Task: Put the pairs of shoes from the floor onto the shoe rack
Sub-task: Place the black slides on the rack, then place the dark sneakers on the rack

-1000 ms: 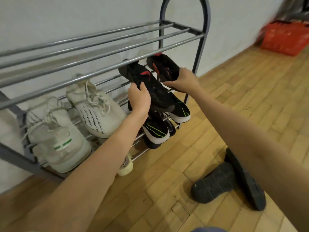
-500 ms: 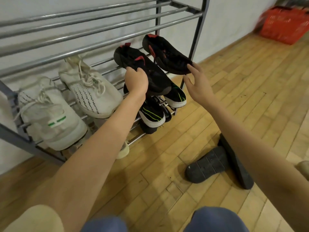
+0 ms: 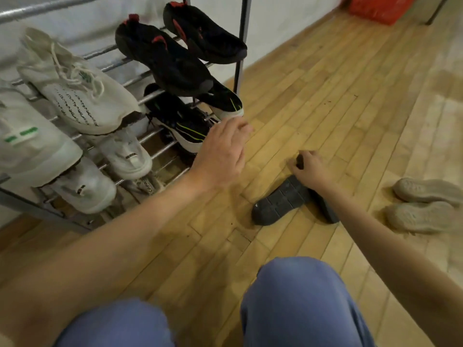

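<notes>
A pair of black shoes with red tabs (image 3: 172, 58) lies on the middle tier of the metal shoe rack (image 3: 239, 63), at its right end. On the wooden floor a pair of dark grey slippers (image 3: 280, 204) lies sole up. My right hand (image 3: 309, 169) has its fingers closed on the far end of one slipper. My left hand (image 3: 223, 149) hovers empty with fingers spread, in front of the rack's lower tier. A beige pair of shoes (image 3: 426, 206) lies sole up on the floor at the right.
White sneakers (image 3: 75, 91) fill the left of the middle tier. Black shoes with green lines (image 3: 190, 126) and more white shoes (image 3: 125, 156) sit on the lower tier. A red basket (image 3: 380, 7) stands by the far wall. My knees (image 3: 300, 304) show at the bottom.
Both hands left the black and red shoes, which now rest on the rack. My right hand dropped to the slippers and took hold. My left hand lowered away from the rack.
</notes>
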A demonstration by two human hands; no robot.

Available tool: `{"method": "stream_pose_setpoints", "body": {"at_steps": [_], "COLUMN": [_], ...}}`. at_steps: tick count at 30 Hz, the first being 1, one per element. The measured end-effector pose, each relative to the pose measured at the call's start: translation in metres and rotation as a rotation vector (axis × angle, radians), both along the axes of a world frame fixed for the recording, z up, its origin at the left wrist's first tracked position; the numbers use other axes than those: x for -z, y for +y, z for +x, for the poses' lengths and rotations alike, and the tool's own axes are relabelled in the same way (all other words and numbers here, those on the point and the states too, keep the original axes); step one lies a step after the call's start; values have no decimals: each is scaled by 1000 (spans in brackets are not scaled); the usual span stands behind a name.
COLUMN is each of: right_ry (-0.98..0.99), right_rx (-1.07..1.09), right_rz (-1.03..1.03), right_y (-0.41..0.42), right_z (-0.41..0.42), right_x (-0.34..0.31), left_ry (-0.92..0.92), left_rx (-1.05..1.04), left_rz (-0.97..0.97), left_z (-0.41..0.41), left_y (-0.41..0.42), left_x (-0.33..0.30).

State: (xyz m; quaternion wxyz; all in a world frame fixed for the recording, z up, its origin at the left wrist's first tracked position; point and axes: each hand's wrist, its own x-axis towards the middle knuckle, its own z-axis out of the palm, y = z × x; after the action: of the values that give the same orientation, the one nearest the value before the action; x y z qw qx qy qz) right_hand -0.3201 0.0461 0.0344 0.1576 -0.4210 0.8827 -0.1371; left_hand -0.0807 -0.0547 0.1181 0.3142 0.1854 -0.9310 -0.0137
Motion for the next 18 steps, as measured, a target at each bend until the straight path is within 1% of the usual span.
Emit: {"method": "stream_pose_setpoints", "body": {"at_steps": [1,3,6,8,10,14,18], "right_ry": [-8,-32,-98,-133,-132,-106,-187], "right_rx": [34,98,186,206,238,293,383], "right_rz": [60,181,310,352,347,287,200], "right_y": [15,43,76,89,96,101,99], "right_z": [-7,-20,-34,-40,-43,-49,-62], "right_x": [13,38,67,83,95,110,118], "left_ry": [-136,-355,-578,-674,-734,-840,-983], "left_rx": [61,146,202,215,218,213,179], "left_rz": [5,95,260,285,305,353,380], "left_z": [-3,-9,-24,-36,-47,-63,-74], "left_y": [4,12,19,22,23,31,39], "left_x": [7,21,44,62,82,119,150]}}
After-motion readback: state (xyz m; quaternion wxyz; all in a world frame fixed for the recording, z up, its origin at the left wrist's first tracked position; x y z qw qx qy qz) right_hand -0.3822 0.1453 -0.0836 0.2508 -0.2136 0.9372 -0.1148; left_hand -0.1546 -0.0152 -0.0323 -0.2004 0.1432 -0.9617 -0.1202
